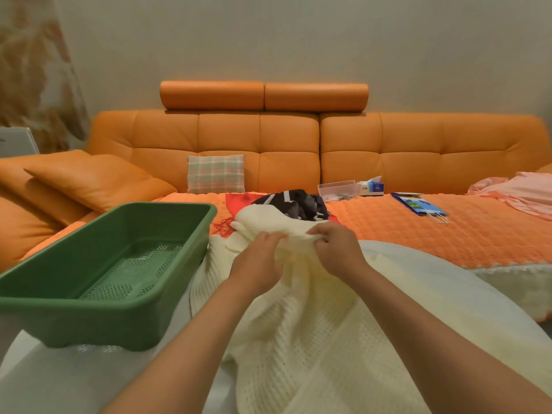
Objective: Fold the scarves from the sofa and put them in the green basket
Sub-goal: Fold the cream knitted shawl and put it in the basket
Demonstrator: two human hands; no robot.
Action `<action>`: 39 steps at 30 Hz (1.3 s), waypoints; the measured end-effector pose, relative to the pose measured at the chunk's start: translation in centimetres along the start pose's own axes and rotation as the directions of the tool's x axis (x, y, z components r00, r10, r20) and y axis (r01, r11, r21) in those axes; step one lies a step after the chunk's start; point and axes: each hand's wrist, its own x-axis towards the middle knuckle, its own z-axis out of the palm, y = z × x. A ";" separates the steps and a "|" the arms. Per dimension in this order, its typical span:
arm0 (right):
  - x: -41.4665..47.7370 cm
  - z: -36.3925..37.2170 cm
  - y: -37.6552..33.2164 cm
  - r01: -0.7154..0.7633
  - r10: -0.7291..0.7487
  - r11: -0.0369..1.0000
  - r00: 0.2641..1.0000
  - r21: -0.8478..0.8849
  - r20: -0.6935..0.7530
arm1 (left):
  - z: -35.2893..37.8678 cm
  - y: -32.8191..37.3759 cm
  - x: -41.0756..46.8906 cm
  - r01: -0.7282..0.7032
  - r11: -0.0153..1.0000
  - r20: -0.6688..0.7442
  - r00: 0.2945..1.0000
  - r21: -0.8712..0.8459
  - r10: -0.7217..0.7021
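**First scarf in hand, basket not yet filled**

Nearest: cream open-knit scarf (313, 324), draped over the lap, its far end reaching onto the orange leather sofa (286, 144). Left hand (260, 261) and right hand (337, 249) sit close together, each grip pinched on the scarf's bunched upper edge. No tidy fold shows, so folding looks barely begun.

Green perforated plastic basket (89, 318) sits just beside the scarf on the left and holds no scarf.

Behind the hands, a black-and-grey scarf (295, 203) and a red fringed scarf (236, 201) lie heaped on the seat. Probably two more to fold.

Room: the basket rim hems in the left. The seat to the right is open as far as the blue paper bag (421, 204).
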 end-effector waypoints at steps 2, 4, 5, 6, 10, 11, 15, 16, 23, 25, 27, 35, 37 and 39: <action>-1.1 -2.7 -1.4 -0.015 0.017 0.982 1.000 0.189 -0.009 | 0.0 1.0 0.4 -0.004 1.000 -0.070 0.998 -0.013 0.004; -2.4 -4.9 -1.9 0.011 -0.008 0.955 1.000 0.296 -0.012 | -0.3 2.0 0.6 0.001 1.000 -0.108 0.994 0.031 0.002; -3.0 -5.8 -1.7 0.008 -0.002 0.946 1.000 0.325 -0.020 | -0.4 2.4 0.7 0.014 0.998 -0.109 0.994 0.061 -0.007; -3.6 -6.5 -1.4 -0.010 0.021 0.939 0.999 0.345 -0.027 | -0.5 2.9 0.8 0.020 0.997 -0.106 0.994 0.076 -0.012; -5.3 -8.3 0.6 -0.070 0.072 0.995 0.997 0.076 -0.014 | -0.8 5.3 0.7 -0.031 0.994 -0.184 0.983 -0.102 0.011; -5.7 -8.6 0.9 -0.040 0.040 0.998 0.999 -0.040 0.007 | -1.0 6.1 0.8 -0.076 0.985 -0.215 0.976 -0.153 0.042; -6.9 -10.4 0.5 0.233 -0.234 0.971 0.972 0.054 0.016 | -2.7 11.5 1.6 -0.273 0.898 -0.218 0.954 -0.345 0.207; -6.8 -10.9 0.5 0.258 -0.259 0.964 0.966 0.065 0.002 | -3.1 12.8 1.8 -0.301 0.862 -0.186 0.952 -0.407 0.245; -6.6 -14.6 3.7 0.249 -0.260 0.965 0.921 -0.078 -0.291 | -2.6 16.4 0.4 -0.281 0.734 -0.041 0.944 -0.619 0.327; -7.1 -16.0 4.0 0.195 -0.275 0.955 0.864 -0.222 -0.422 | -1.4 16.1 -0.5 -0.290 0.796 -0.121 0.956 -0.531 0.268; -7.6 -17.2 4.5 0.116 -0.338 0.892 0.814 -0.437 -0.473 | 0.3 15.3 -1.5 -0.289 0.871 -0.149 0.957 -0.397 0.250; -10.0 -16.1 7.0 0.094 0.171 0.509 0.963 -0.855 0.208 | 6.2 10.3 -3.5 -0.198 0.979 0.446 0.881 0.050 0.156; -9.8 -14.7 6.6 0.049 0.202 0.761 0.929 -0.647 0.309 | 7.0 9.7 -3.4 -0.251 0.955 0.601 0.792 0.155 0.110; -9.8 -13.3 6.4 -0.010 0.293 0.825 0.863 -0.565 0.412 | 7.5 9.2 -3.1 -0.277 0.927 0.693 0.721 0.251 0.028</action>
